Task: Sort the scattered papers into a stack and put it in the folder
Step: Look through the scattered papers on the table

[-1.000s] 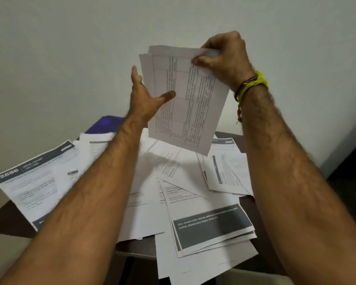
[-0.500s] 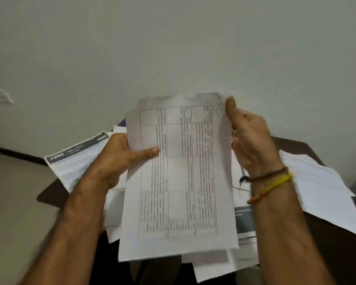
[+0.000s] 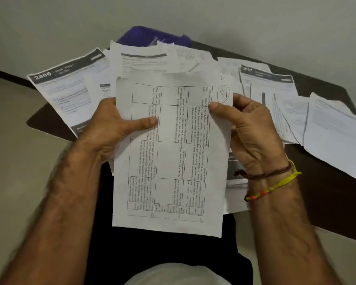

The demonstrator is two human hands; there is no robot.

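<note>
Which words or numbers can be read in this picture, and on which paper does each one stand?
"S-1", handwritten and circled: top right corner of the held sheet.
"S-1", handwritten: the sheet behind it.
"2886": dark header of the left paper.
"3667": dark header of the right paper.
Table text on the held sheet and all other print: too small or blurred to read.

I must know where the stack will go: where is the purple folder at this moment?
In the head view the purple folder lies at the table's far edge, near the wall, partly covered by scattered papers, beyond the sheets held in both hands.
</note>
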